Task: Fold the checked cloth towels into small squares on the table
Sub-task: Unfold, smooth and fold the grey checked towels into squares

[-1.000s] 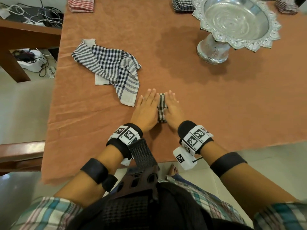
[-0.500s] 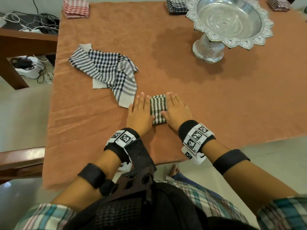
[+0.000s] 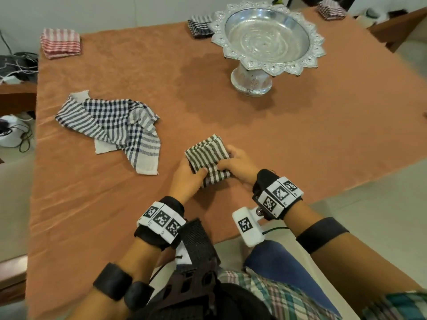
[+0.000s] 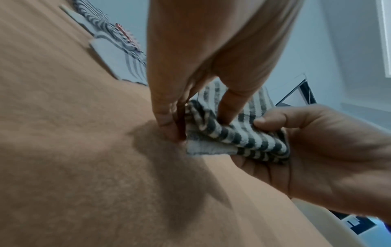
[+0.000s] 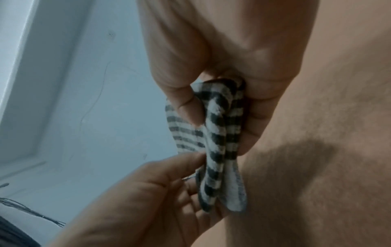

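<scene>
Both your hands are together, clamped on the small folded dark-green-and-white striped cloth square (image 3: 208, 158); left hand (image 3: 187, 179) grips its near-left edge, thumb on top, fingers underneath; right hand (image 3: 240, 167) pinches the right edge, thumb over the stripes, fingers curled behind. The left wrist view shows the square's lower corner raised off the orange-brown terry tablecloth (image 3: 300, 139), layers stacked and slightly splayed at the open edge; whether any other part touches the cloth, I can't tell.

Landmark: the ornate silver pedestal bowl (image 3: 268, 42); the held square sits well in front of it and a bit left, near your edge of the table.

The unfolded navy-and-white checked towel (image 3: 115, 130) lies crumpled far left of the bowl, flat on the tablecloth, just left of your left hand, not touching it.

Folded dark checked towel stack (image 3: 199, 25) is just beside the bowl's left rim; folded red-and-white striped stack (image 3: 60, 42) is far left of the bowl at the back corner; another reddish folded stack (image 3: 331, 9) is behind-right of the bowl.
</scene>
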